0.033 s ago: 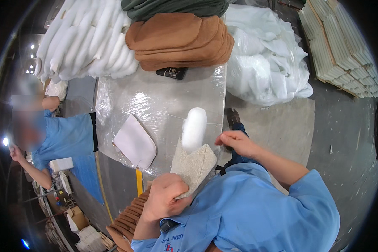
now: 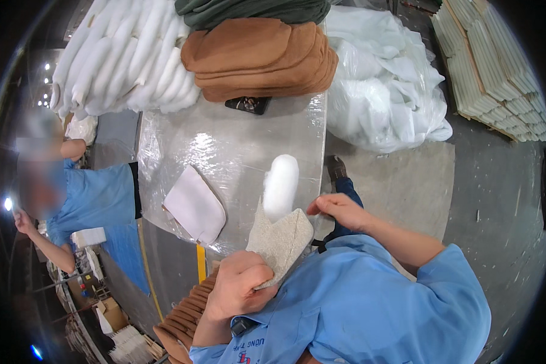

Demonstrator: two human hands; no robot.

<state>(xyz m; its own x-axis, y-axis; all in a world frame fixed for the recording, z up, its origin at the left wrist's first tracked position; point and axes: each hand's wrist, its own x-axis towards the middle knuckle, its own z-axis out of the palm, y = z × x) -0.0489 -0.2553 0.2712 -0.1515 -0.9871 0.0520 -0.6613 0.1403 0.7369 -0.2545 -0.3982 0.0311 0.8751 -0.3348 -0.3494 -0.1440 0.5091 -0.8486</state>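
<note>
My left hand is closed around the lower end of a beige, rough-textured fabric cover. A white fluffy padding piece with a rounded end sticks up out of the cover's top opening, over the table. Just right of that opening is my right hand, its fingers loosely bent and apart from the thumb, with nothing visible in it. On the plastic-wrapped table a pale, flat fabric piece lies to the left of the padding.
Brown fabric pieces are stacked at the table's far end beside white padding pieces. A dark phone-like object lies before them. Bagged white padding stands right. Brown pieces sit lower left. Another person stands at left.
My right hand has shifted slightly left, closer to the cover's opening. The left hand and the cover have hardly moved.
</note>
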